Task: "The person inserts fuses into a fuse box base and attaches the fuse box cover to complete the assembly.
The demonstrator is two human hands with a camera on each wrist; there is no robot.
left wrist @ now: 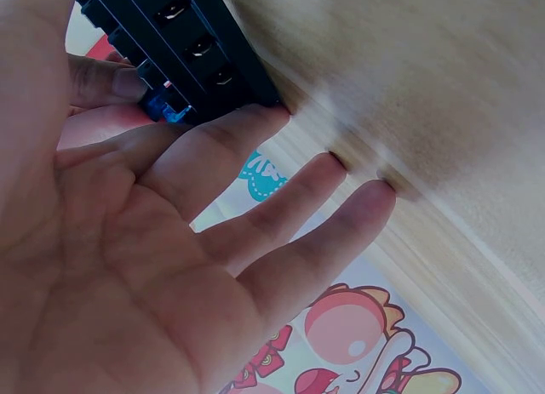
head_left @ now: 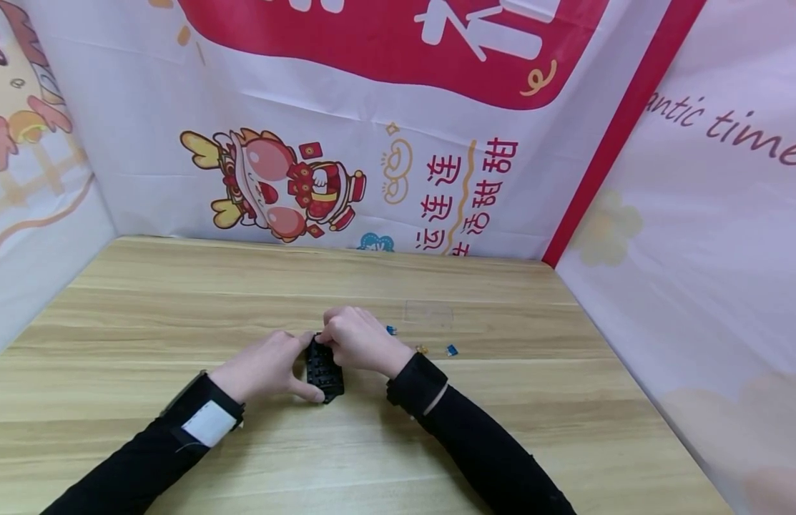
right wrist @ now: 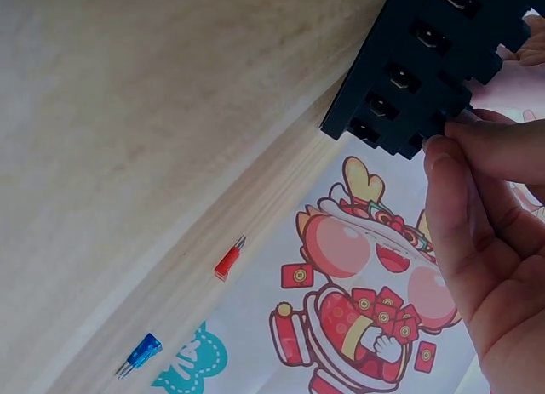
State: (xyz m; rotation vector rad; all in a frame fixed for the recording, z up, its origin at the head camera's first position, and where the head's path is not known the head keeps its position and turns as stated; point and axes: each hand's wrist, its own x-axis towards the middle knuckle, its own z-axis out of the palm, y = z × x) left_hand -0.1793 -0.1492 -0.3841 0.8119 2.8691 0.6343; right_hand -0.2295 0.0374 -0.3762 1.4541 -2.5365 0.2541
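Note:
A black fuse box (head_left: 324, 368) with rows of slots stands on the wooden table between both hands. My left hand (head_left: 269, 368) grips it by its two ends, thumb at the near end and index finger (left wrist: 226, 147) at the far end. The other left fingers stretch out past it. At the far end my right hand (head_left: 362, 342) pinches a small blue blade fuse (left wrist: 174, 109) against the box's slots. In the right wrist view, thumb and index fingertips meet right at the end of the fuse box (right wrist: 400, 75) and mostly hide that fuse.
Right of the hands lie loose blade fuses: a blue one (head_left: 391, 330), an amber-looking one (head_left: 422, 349) and another blue one (head_left: 452, 350). Behind them is a clear plastic piece (head_left: 428, 312). A printed cloth (head_left: 372, 179) borders the table's (head_left: 179, 286) back edge.

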